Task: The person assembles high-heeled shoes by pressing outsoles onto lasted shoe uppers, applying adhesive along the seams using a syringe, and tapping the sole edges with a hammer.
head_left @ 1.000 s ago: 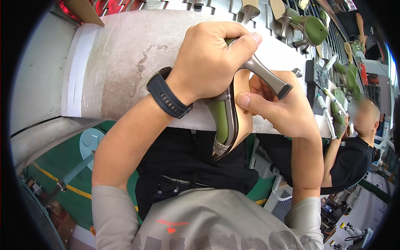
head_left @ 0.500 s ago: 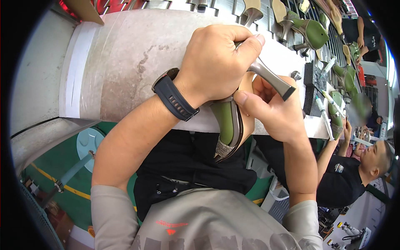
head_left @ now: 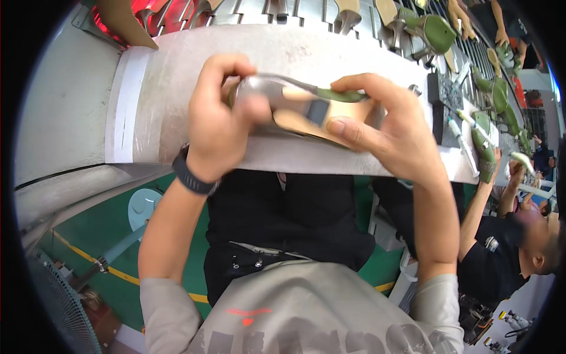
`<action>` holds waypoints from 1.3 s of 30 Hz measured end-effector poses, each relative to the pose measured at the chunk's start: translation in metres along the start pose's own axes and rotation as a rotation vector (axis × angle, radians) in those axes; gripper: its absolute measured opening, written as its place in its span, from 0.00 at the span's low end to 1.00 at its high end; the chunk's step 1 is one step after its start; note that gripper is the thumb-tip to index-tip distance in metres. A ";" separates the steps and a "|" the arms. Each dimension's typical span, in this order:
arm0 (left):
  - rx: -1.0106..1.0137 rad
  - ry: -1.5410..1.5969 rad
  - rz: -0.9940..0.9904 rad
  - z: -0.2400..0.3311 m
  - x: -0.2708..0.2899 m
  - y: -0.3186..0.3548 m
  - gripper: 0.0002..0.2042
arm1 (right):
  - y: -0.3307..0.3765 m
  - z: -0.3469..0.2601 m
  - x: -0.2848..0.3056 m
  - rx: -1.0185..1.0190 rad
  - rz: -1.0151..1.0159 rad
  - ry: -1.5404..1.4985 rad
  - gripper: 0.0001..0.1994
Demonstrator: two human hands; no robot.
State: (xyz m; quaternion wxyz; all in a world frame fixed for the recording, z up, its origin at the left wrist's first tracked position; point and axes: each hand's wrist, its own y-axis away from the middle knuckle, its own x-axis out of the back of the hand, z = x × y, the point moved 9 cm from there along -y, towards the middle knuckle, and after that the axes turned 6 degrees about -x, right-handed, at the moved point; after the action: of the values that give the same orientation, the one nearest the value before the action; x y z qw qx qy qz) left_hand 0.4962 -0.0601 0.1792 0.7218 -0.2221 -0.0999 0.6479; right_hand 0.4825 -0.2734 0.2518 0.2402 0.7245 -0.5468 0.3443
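A green high-heeled shoe (head_left: 295, 123) is held between my two hands above the worktable, its tan sole and the dark tip of its heel turned towards me. My left hand (head_left: 217, 121), with a black watch on the wrist, grips the rounded back end; its thumb is smeared by motion. The other end is in my right hand (head_left: 396, 127), thumb pressed on the sole and fingers over the green upper. The shoe's upper is mostly hidden behind the sole and my fingers.
The pale worktable (head_left: 177, 100) lies below my hands. Beyond it runs a slatted conveyor with several shoes, one a green heel (head_left: 439, 34). Syringe-like tubes (head_left: 463, 147) rest at right beside a dark block (head_left: 439, 100). A co-worker (head_left: 501, 248) sits to the right.
The shoe has turned from toe-down to lying crosswise, sole towards me. My left hand has moved left to its back end; my right hand has shifted its grip onto the front of the sole.
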 end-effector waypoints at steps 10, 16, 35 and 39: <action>-0.162 -0.557 -0.426 0.029 -0.044 0.036 0.25 | 0.037 -0.008 -0.017 0.433 0.216 0.265 0.23; 0.059 -0.543 -0.527 0.020 -0.057 0.023 0.17 | 0.037 -0.006 -0.027 0.539 0.248 0.215 0.17; 0.226 -0.562 -0.845 -0.020 -0.105 -0.027 0.27 | 0.099 0.059 -0.006 0.147 0.655 -0.640 0.11; 0.307 -0.073 -0.584 -0.025 -0.101 -0.030 0.23 | 0.095 0.053 -0.041 -0.066 0.396 -1.452 0.19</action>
State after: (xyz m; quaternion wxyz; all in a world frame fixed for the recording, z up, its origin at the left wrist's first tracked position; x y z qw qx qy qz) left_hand 0.5195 -0.1654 0.1846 0.8981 -0.0491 -0.0863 0.4285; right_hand 0.3974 -0.3134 0.1835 -0.2255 0.6500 -0.6977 -0.1995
